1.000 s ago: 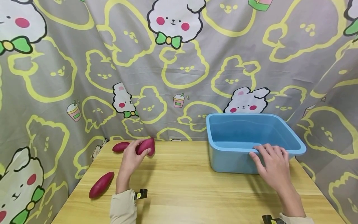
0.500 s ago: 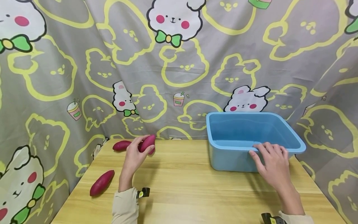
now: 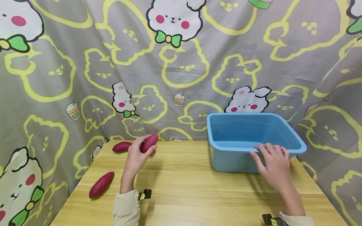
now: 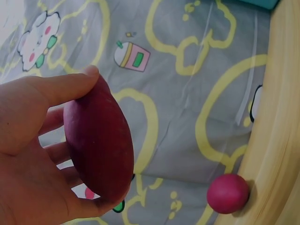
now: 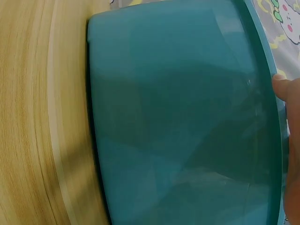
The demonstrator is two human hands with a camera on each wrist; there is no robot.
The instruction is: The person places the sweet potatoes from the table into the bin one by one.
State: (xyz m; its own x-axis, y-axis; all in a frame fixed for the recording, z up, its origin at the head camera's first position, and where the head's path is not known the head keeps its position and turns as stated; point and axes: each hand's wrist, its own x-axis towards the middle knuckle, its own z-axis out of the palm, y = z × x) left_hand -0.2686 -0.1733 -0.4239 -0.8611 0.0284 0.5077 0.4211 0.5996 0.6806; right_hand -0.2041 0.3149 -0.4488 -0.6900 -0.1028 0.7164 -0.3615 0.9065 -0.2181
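A purple-red sweet potato (image 3: 149, 143) is held in my left hand (image 3: 137, 154), at the far left part of the table. In the left wrist view the thumb lies on one end of this sweet potato (image 4: 98, 140) and the fingers curl round behind it. Partly hidden behind it, another sweet potato (image 4: 228, 193) lies on the table. Two more sit close by: a sweet potato (image 3: 121, 147) left of the hand and a sweet potato (image 3: 101, 185) nearer me. My right hand (image 3: 274, 164) grips the near rim of a blue plastic bin (image 3: 234, 160), fingers over the edge, thumb outside.
The bin stands at the back right of the wooden table (image 3: 181, 194), and its visible inside holds nothing. A grey patterned curtain (image 3: 192, 78) hangs along the back and both sides. Dark devices are strapped at both wrists.
My left hand has lifted the sweet potato slightly and tilted it, moving a little to the right. The right hand stays on the bin's rim. The head view has shifted slightly.
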